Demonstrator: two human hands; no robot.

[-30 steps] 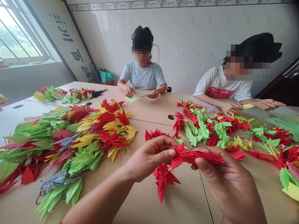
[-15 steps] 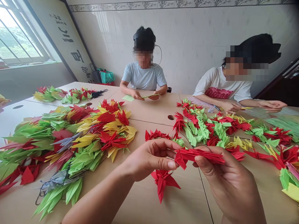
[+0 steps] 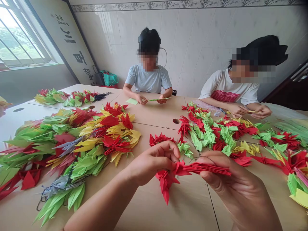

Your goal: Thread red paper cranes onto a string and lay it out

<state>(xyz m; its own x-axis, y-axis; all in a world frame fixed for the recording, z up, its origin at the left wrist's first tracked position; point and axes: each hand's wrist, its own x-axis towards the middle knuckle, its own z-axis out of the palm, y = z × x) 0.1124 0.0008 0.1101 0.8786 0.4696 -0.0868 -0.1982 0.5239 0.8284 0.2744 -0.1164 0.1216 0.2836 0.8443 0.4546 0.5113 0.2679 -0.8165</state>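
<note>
Both my hands are above the table, joined by red folded paper. My right hand grips a flat stack of red origami cranes between thumb and fingers, its pleated ends pointing right. At the stack's left end, my left hand pinches a red origami crane; its fingertips are partly hidden by the paper. A thin dark cord loops above the stack by my right fingers. Just below my left hand hangs or rests another red paper piece with spread points; I cannot tell which.
A large heap of green, yellow and red folded paper covers the table's left side. Strung red and green pieces run along the right. Two co-workers sit opposite, one in light blue, one in white, handling paper.
My left hand has shifted slightly left, drawing the red crane at the stack's end outward. My right hand has stayed nearly in place. The right co-worker's hands have come closer together.
</note>
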